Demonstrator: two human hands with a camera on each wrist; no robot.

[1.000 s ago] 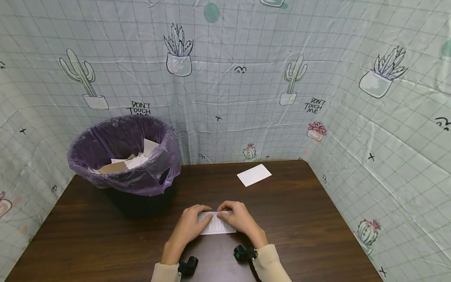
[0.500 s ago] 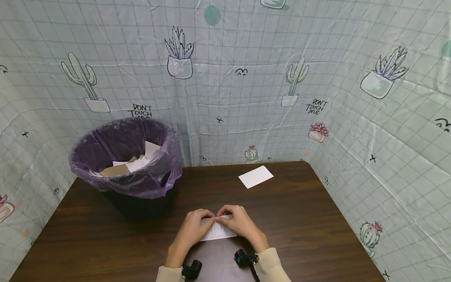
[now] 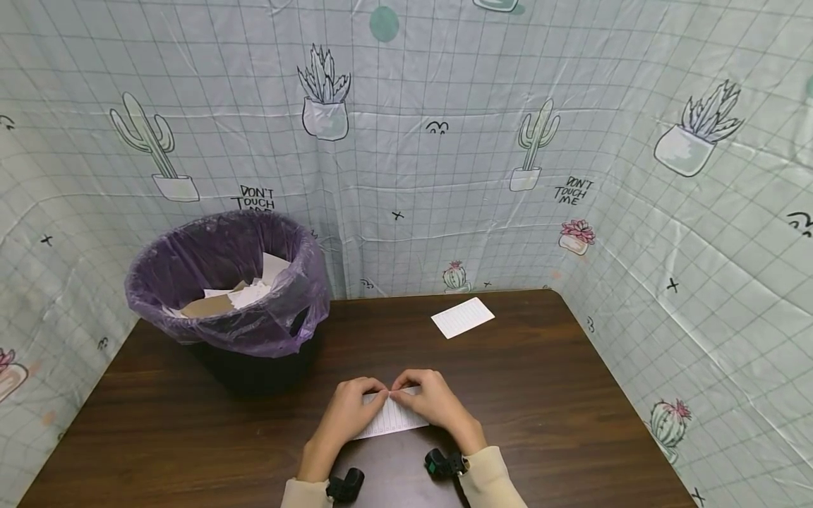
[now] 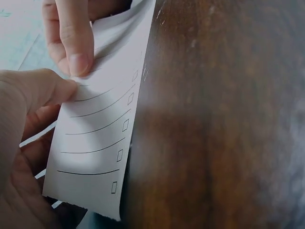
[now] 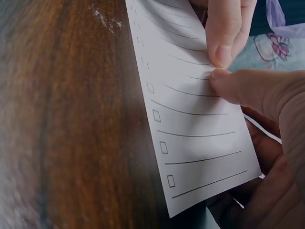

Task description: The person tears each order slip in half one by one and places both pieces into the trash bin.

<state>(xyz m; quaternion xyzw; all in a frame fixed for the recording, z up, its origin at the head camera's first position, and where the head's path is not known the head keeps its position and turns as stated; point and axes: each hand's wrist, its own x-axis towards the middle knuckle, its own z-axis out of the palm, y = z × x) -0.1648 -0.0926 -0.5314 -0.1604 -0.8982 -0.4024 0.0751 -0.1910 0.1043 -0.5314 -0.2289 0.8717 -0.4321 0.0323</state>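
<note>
Standing at the left of the tabletop, near its far edge, is a dark bin with a purple plastic liner folded over its rim. Inside lie a piece of brown cardboard and some white scraps. Next comes a pale left sleeve, then a small black camera on the wrist. The left hand pinches the far edge of a white slip of paper between thumb and curled fingers. The slip lies crosswise in front of the person, bowed and tilted, printed with lines and a row of small boxes along its near edge; whether that edge touches the tabletop, I cannot tell. The right hand pinches the same far edge, its thumb tip just beside the left one near the middle. A second black camera and the right sleeve follow. Beyond the right hand, well apart from it, a lined white card lies flat near the tabletop's far edge. Patterned cloth rises behind and at the right.
</note>
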